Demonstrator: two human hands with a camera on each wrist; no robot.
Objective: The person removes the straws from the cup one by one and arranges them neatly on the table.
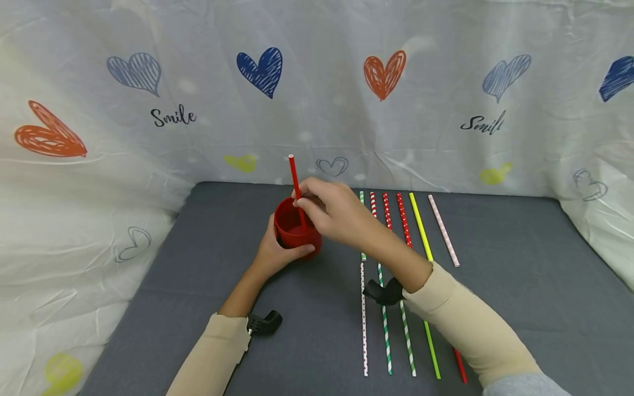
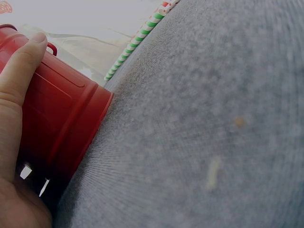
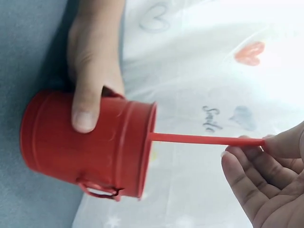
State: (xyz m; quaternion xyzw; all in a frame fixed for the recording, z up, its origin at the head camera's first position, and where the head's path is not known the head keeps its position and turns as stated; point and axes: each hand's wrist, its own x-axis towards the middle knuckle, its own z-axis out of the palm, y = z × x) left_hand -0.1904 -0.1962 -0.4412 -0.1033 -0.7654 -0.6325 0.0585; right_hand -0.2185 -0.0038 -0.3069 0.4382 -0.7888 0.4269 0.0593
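A red metal bucket [image 1: 297, 242] with small side handles stands on the dark grey cloth, left of centre. My left hand [image 1: 282, 250] grips it from the left, the thumb [image 2: 21, 69] lying along its near side. Above the rim, my right hand [image 1: 329, 212] pinches a red straw [image 1: 294, 173] between thumb and fingers. The straw stands nearly upright, with its lower part inside the bucket. In the right wrist view the red straw [image 3: 204, 139] runs from the bucket's mouth to the fingertips [image 3: 270, 145].
Several straws lie in two rows on the right, among them a yellow straw [image 1: 420, 223], a pale pink straw [image 1: 443, 231] and a green-striped straw [image 1: 408, 341]. The right forearm passes over some. Behind the table [image 1: 520, 264] hangs a white curtain [image 1: 317, 110] printed with hearts.
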